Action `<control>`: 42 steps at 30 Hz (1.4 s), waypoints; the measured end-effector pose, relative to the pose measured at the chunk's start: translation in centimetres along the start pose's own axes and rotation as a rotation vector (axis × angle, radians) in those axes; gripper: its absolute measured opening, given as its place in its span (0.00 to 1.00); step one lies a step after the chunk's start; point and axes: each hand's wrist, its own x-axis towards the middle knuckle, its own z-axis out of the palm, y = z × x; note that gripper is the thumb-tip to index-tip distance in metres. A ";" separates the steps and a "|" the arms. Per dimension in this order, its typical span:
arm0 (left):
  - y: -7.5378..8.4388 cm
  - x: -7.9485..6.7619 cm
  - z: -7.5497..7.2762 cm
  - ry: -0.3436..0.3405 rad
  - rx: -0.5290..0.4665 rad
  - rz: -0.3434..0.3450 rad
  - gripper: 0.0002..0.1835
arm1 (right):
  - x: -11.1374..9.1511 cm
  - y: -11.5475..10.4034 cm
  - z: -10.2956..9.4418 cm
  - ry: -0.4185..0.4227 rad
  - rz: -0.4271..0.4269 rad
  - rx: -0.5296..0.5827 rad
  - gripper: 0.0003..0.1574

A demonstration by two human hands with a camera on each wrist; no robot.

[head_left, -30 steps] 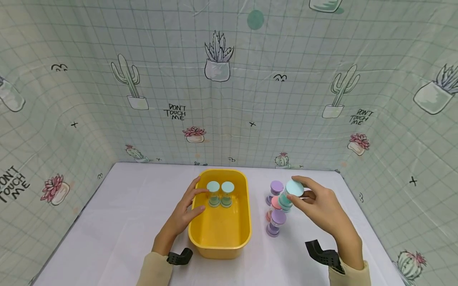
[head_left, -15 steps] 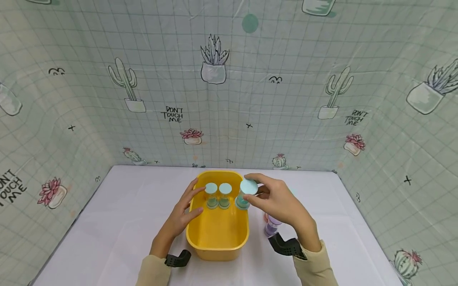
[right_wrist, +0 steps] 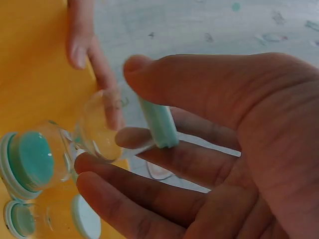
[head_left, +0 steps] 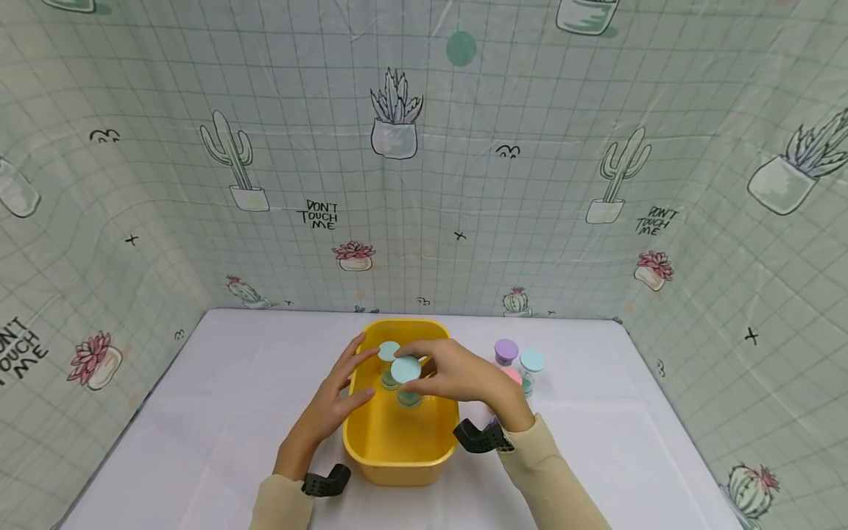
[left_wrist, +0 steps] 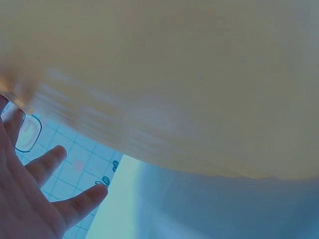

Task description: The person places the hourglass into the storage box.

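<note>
My right hand (head_left: 464, 372) pinches the upper mint cap of an hourglass (head_left: 406, 369) between thumb and fingers, inside the yellow bin (head_left: 400, 475). In the right wrist view its clear glass and the green sand at its lower end (right_wrist: 37, 157) show; whether it touches the bin's floor I cannot tell. Behind it stands another mint hourglass (head_left: 389, 352), upright in the bin. The right hand hides the area beside that one. On the bin's left rim rests my left hand (head_left: 331, 397), fingers extended; the left wrist view shows its spread fingers (left_wrist: 47, 164) near the bin's wall.
Right of the bin, on the white table (head_left: 596, 419), stand a purple hourglass (head_left: 506, 350), a mint hourglass (head_left: 532, 361) and a pink hourglass (head_left: 512, 375). The right forearm partly covers this group. A patterned cloth (head_left: 424, 184) surrounds the table's back and sides.
My right hand has carried the mint hourglass leftward from the group on the table, over the bin's right rim and into the bin. The left hand has stayed on the left rim.
</note>
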 end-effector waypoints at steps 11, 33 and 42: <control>-0.2 -0.2 0.0 0.003 0.016 0.001 0.33 | 3.1 0.2 0.7 -0.153 0.090 -0.168 0.27; -0.1 -0.2 0.0 0.005 0.000 0.003 0.34 | 6.1 1.1 1.5 -0.257 0.130 -0.190 0.16; 0.1 0.0 0.1 0.004 -0.009 -0.003 0.34 | 6.4 1.3 1.6 -0.238 0.153 -0.219 0.18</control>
